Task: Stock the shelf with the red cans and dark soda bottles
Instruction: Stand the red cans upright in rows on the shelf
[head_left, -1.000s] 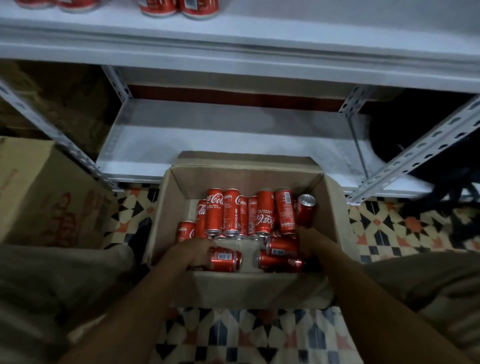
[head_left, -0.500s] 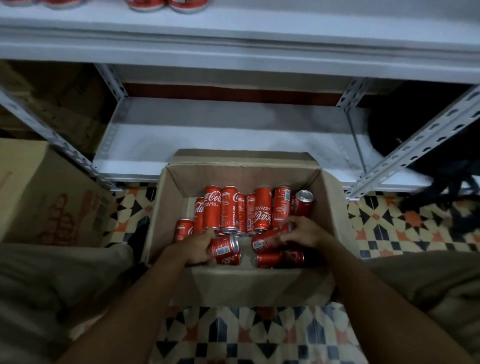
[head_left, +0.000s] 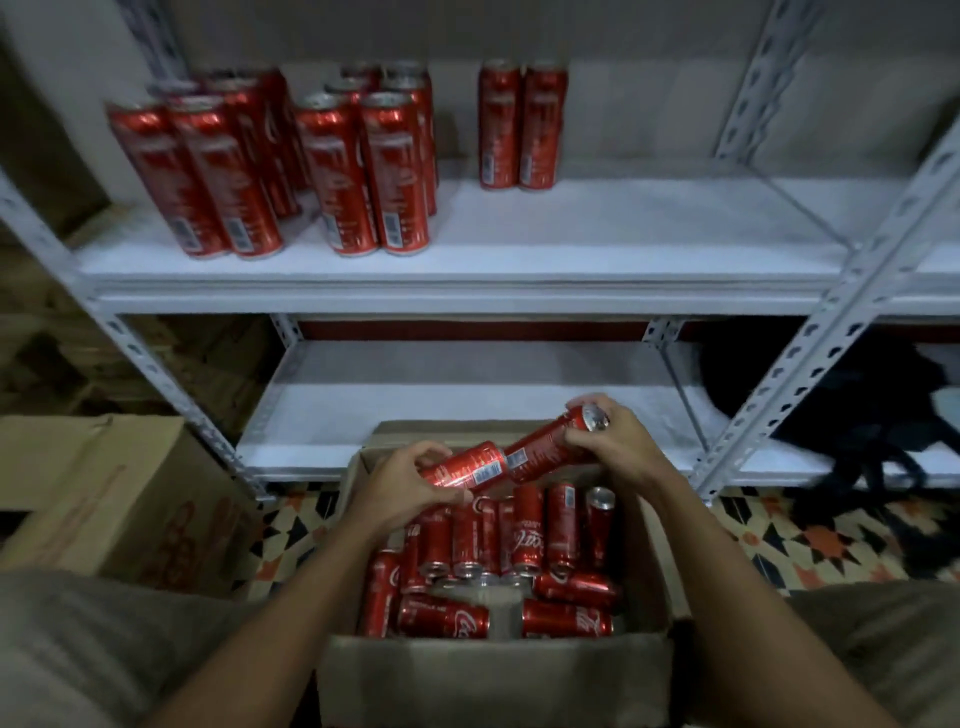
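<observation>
Red cans: left hand (head_left: 397, 488) grips one (head_left: 464, 464), right hand (head_left: 618, 447) another (head_left: 550, 444), above box (head_left: 493, 675).

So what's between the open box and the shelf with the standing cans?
In the head view, a bare lower shelf lies between the box and the stocked shelf.

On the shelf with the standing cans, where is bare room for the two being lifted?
The upper shelf is bare right of the pair of cans, out to the slotted upright. A narrow gap lies between that pair and the middle cluster. The left end is crowded.
</observation>
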